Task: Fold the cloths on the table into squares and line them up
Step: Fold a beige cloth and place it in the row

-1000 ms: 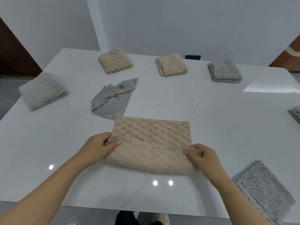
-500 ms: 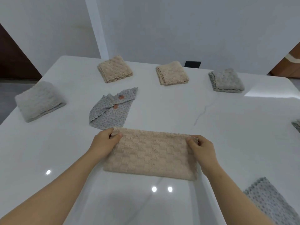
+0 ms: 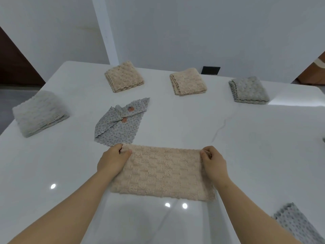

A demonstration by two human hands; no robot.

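Observation:
A beige waffle cloth [image 3: 163, 171] lies folded in half as a wide rectangle on the white table [image 3: 246, 147] in front of me. My left hand [image 3: 112, 160] pinches its far left corner. At the far right corner, my right hand [image 3: 213, 160] pinches the cloth too. Both corners lie on the far edge, flat on the table. Along the back stand folded squares: a beige cloth [image 3: 124, 76], a second beige cloth [image 3: 188, 81] and a grey cloth [image 3: 248, 90].
A thick folded pale grey cloth [image 3: 39, 112] sits at the left edge. A thin spotted grey cloth [image 3: 119, 123] lies loosely folded just beyond the beige one. Another spotted grey cloth [image 3: 299, 224] lies flat at the near right corner. A black wall socket [image 3: 210, 70] is behind the table.
Both hands carried the near edge of the beige cloth over to its far edge, folding it in half. They now hold the far corners down.

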